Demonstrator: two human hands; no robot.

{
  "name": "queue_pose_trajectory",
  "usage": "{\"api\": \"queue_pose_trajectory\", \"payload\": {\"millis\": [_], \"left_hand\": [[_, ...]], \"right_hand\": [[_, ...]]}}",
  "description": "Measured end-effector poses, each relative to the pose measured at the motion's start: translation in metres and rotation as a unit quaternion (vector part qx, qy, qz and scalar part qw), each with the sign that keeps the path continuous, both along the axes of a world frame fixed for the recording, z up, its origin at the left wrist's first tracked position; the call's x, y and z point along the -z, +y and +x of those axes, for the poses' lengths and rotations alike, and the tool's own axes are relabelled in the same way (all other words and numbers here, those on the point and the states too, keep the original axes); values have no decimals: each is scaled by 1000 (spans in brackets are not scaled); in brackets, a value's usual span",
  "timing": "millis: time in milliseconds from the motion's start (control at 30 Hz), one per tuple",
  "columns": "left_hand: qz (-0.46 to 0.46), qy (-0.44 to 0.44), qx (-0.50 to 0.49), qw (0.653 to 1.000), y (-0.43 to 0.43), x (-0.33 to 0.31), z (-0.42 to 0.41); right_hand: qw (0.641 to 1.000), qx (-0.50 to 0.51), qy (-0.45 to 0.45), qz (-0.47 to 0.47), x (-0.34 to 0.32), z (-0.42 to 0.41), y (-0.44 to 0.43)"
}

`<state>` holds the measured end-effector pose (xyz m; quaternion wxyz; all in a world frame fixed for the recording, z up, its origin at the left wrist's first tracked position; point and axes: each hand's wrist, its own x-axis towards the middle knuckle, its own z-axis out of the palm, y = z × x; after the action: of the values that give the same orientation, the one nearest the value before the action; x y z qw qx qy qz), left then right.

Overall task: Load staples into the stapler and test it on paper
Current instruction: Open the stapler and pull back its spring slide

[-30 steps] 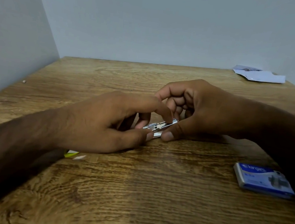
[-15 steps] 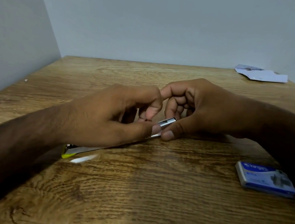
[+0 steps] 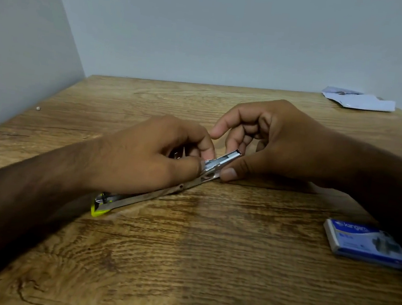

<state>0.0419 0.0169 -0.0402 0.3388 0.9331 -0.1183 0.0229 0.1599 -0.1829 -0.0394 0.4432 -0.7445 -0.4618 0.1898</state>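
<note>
My left hand (image 3: pixel 149 156) pinches the opened stapler (image 3: pixel 139 199), flat on the wood-grain table (image 3: pixel 182 263); my right hand (image 3: pixel 279 141) grips its far tip. Right of the stapler lies the staple box (image 3: pixel 365 242); beyond it, paper (image 3: pixel 358 100) by the grey wall (image 3: pixel 234 30).

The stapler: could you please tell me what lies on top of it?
The left hand covers the middle of the stapler; the right hand holds its far end. Whether it is loaded cannot be seen.

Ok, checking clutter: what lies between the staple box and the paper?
The right forearm crosses between staple box and paper; otherwise bare table, head view.
</note>
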Motion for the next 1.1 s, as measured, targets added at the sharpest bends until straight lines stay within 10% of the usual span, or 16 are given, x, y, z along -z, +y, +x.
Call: {"api": "queue_pose_trajectory", "payload": {"millis": [533,1100], "left_hand": [[-199,66,-9,978,-4,2,-3],[-40,-72,-179,980,-9,5,5]], "right_hand": [[973,67,-155,156,-22,-11,-3],[905,48,-423,5,-14,-14,-3]]}}
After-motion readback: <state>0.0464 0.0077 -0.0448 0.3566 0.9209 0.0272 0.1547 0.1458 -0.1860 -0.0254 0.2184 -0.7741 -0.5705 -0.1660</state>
